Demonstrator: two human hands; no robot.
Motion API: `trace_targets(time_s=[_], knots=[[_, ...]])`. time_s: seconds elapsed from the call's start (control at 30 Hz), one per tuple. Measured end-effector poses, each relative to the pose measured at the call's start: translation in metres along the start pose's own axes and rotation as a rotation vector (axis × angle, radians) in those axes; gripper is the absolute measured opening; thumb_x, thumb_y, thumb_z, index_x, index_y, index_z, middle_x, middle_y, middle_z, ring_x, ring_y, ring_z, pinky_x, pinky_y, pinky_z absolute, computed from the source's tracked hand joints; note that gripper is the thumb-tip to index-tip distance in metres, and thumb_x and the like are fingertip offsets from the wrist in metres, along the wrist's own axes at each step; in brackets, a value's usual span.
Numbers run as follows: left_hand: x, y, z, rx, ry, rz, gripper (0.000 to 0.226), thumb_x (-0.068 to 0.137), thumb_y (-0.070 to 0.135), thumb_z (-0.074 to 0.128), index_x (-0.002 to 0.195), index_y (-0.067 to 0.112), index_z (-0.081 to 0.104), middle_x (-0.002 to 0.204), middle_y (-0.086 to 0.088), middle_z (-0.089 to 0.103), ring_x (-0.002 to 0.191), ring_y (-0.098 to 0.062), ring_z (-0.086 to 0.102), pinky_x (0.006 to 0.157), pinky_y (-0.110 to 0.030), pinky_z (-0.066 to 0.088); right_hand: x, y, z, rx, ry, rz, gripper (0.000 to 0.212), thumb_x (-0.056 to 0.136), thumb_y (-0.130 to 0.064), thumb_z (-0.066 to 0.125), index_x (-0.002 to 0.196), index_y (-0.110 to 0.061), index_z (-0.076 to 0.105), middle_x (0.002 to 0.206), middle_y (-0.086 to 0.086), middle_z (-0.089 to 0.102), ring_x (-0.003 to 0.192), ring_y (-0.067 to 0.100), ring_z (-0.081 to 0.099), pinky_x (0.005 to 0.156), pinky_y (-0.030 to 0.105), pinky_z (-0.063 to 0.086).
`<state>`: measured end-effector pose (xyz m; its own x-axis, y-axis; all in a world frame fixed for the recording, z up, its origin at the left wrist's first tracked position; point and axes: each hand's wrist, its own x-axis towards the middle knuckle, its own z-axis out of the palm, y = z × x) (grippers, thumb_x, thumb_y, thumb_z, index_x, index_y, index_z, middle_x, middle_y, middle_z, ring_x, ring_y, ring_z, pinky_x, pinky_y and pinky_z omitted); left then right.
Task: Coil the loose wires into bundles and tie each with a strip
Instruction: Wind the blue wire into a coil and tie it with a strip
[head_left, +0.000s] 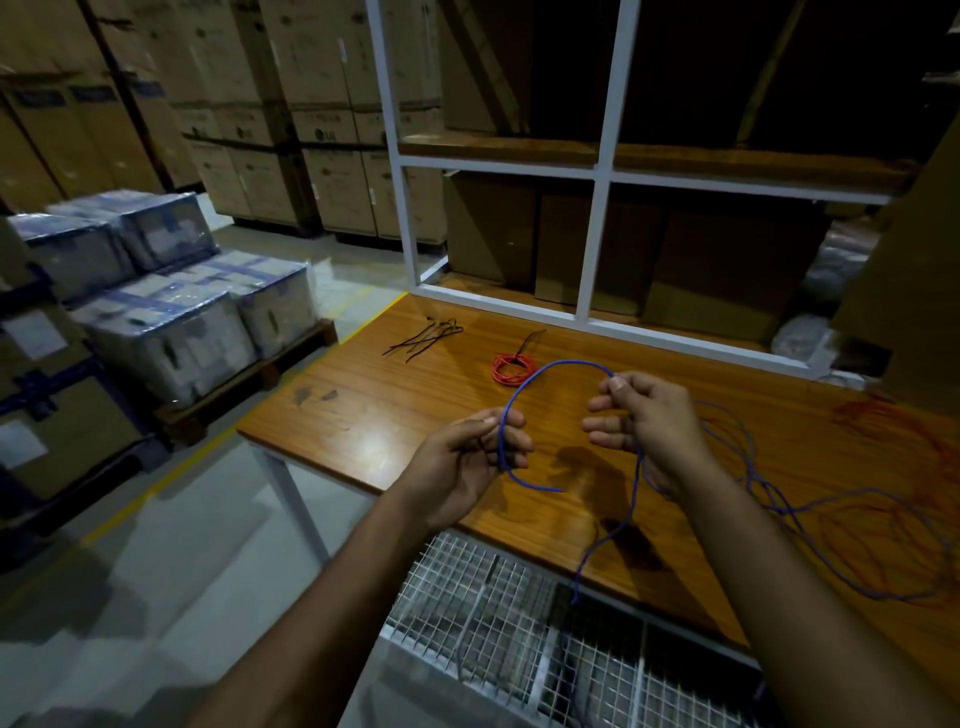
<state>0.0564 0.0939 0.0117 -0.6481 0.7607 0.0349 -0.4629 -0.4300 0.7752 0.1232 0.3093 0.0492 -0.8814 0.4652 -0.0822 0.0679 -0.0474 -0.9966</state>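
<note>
The wooden table (363, 415) filled the middle of the view, and everything else is placed against it. Behind its far edge stood a white shelf frame (602, 171) with brown boxes inside. To the left of the table, on the floor, sat wrapped cartons (171, 332) on a pallet, with tall stacks of cardboard boxes (311, 130) further back. Below the table's near edge lay a wire mesh rack (493, 613).

On the right part of the table sprawled the loose blue wire (810, 540), crossing a faint loose red wire (904, 441) near the right end. One run of the blue wire dropped over the near edge toward the mesh.

Above the table's near middle, the left hand (467, 457) was curled, thumb and fingers pinched on the blue wire close to its free end, which poked out below the hand. The right hand (644, 421) was half closed, thumb and forefinger pinching the same wire, other fingers loosely spread. Between the two hands the wire rose in an arch.

Just beyond the arch, on the table, lay a coiled red bundle (511, 369) tied with a black strip. Toward the far left corner lay a small heap of black strips (428, 335).
</note>
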Motion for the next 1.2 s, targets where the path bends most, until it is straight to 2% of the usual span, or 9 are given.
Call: trace_targets(time_s=[0.1, 0.2, 0.33, 0.53, 0.7, 0.8, 0.93, 1.07, 1.2], knots=[[0.000, 0.000, 0.008, -0.194, -0.035, 0.045, 0.040, 0.092, 0.024, 0.063, 0.125, 0.003, 0.056, 0.083, -0.004, 0.067, 0.063, -0.017, 0.061, 0.066, -0.030, 0.051, 0.002, 0.010, -0.008, 0.004, -0.040, 0.071, 0.025, 0.104, -0.027, 0.049, 0.097, -0.008, 0.063, 0.084, 0.012, 0.068, 0.056, 0.018, 0.066, 0.046, 0.025, 0.053], [0.004, 0.012, 0.018, -0.189, 0.076, 0.134, 0.034, 0.104, 0.029, 0.035, 0.124, 0.012, 0.057, 0.065, 0.005, 0.055, 0.047, -0.007, 0.043, 0.050, -0.020, 0.036, 0.000, 0.028, -0.023, -0.079, -0.290, 0.159, 0.028, 0.100, -0.034, 0.051, 0.104, -0.009, 0.063, 0.078, 0.006, 0.064, 0.044, 0.005, 0.045, 0.039, 0.017, 0.035], [0.015, 0.033, 0.027, -0.228, 0.165, 0.229, 0.035, 0.103, 0.035, 0.037, 0.115, 0.015, 0.063, 0.052, 0.007, 0.039, 0.040, -0.004, 0.031, 0.046, -0.017, 0.024, -0.004, 0.060, -0.039, 0.169, -0.506, 0.281, 0.070, 0.056, -0.030, 0.095, 0.113, -0.003, 0.065, 0.089, 0.006, 0.068, 0.061, 0.007, 0.052, 0.057, 0.017, 0.045], [0.031, 0.052, 0.030, -0.194, 0.214, 0.238, 0.036, 0.103, 0.025, 0.034, 0.112, 0.006, 0.063, 0.063, 0.002, 0.040, 0.055, -0.009, 0.031, 0.056, -0.024, 0.026, -0.016, 0.063, -0.011, 0.370, -0.177, 0.262, 0.018, 0.083, 0.006, 0.065, 0.098, -0.003, 0.059, 0.082, 0.016, 0.065, 0.067, 0.023, 0.073, 0.063, 0.037, 0.062], [0.040, 0.066, 0.026, -0.025, 0.235, 0.331, 0.035, 0.106, 0.024, 0.034, 0.123, 0.009, 0.060, 0.072, 0.003, 0.053, 0.060, -0.008, 0.043, 0.064, -0.024, 0.035, -0.018, 0.071, 0.005, 0.283, 0.154, 0.262, 0.022, 0.091, -0.016, 0.069, 0.087, -0.009, 0.049, 0.069, 0.015, 0.058, 0.046, 0.020, 0.067, 0.043, 0.035, 0.058], [0.041, 0.066, 0.029, 0.085, 0.245, 0.332, 0.034, 0.106, 0.033, 0.039, 0.122, 0.015, 0.062, 0.071, 0.002, 0.054, 0.058, -0.009, 0.045, 0.067, -0.028, 0.035, -0.023, 0.071, 0.015, 0.105, 0.096, 0.327, 0.028, 0.097, -0.033, 0.060, 0.100, -0.011, 0.043, 0.073, 0.016, 0.057, 0.041, 0.021, 0.060, 0.037, 0.038, 0.055], [0.043, 0.069, 0.036, 0.052, 0.286, 0.342, 0.033, 0.105, 0.035, 0.040, 0.111, 0.014, 0.066, 0.066, 0.002, 0.046, 0.059, -0.008, 0.039, 0.060, -0.025, 0.029, -0.033, 0.068, 0.017, -0.194, -0.120, 0.259, 0.047, 0.097, -0.032, 0.060, 0.124, -0.019, 0.023, 0.083, 0.012, 0.056, 0.043, 0.012, 0.043, 0.039, 0.022, 0.039], [0.045, 0.079, 0.038, -0.071, 0.313, 0.275, 0.036, 0.104, 0.021, 0.032, 0.096, 0.010, 0.065, 0.069, -0.001, 0.052, 0.061, -0.010, 0.042, 0.060, -0.027, 0.027, -0.036, 0.057, -0.003, 0.287, -0.369, 0.204, 0.075, 0.071, 0.004, 0.077, 0.125, -0.024, 0.034, 0.090, 0.014, 0.055, 0.059, 0.013, 0.048, 0.047, 0.025, 0.033], [0.046, 0.085, 0.038, -0.088, 0.280, 0.322, 0.027, 0.104, 0.015, 0.031, 0.100, 0.012, 0.058, 0.076, 0.000, 0.062, 0.065, -0.009, 0.045, 0.061, -0.023, 0.031, -0.032, 0.043, -0.032, 0.643, -0.481, 0.159, 0.084, 0.041, 0.009, 0.090, 0.110, -0.015, 0.049, 0.093, 0.015, 0.059, 0.072, 0.021, 0.053, 0.054, 0.028, 0.045]])
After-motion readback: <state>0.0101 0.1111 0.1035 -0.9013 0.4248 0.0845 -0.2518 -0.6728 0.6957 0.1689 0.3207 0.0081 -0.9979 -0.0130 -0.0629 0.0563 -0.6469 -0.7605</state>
